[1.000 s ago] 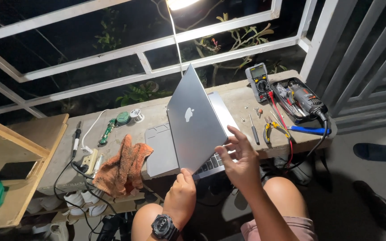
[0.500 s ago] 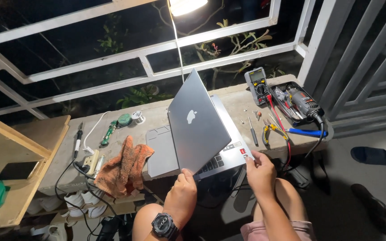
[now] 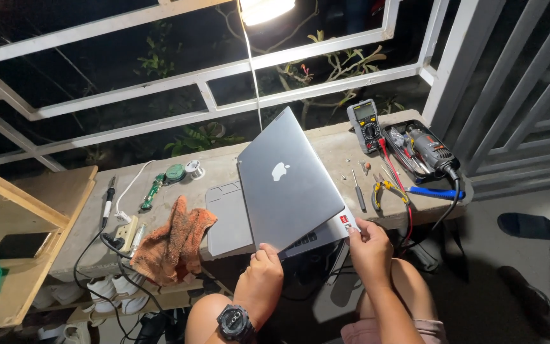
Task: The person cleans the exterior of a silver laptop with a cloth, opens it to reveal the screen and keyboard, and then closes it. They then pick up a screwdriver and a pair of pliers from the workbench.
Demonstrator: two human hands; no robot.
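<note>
A silver laptop (image 3: 288, 185) lies on a concrete ledge (image 3: 332, 143) with its lid partly raised toward me. My left hand (image 3: 263, 274), a black watch on its wrist, grips the lid's near edge. My right hand (image 3: 369, 245) pinches the laptop's near right corner beside a small red sticker. A grey bottom cover (image 3: 227, 216) lies flat under the laptop's left side.
An orange rag (image 3: 174, 239), a soldering iron (image 3: 107, 204) and a power strip (image 3: 126, 232) lie to the left. A multimeter (image 3: 365, 124), screwdriver (image 3: 358, 190), pliers (image 3: 386, 191) and a tray with a rotary tool (image 3: 429, 148) sit at the right. A wooden shelf (image 3: 20, 242) stands far left.
My right hand has come down from the lid to the laptop's near right corner. The lid has tilted slightly further. My left hand stays on the lid's edge.
</note>
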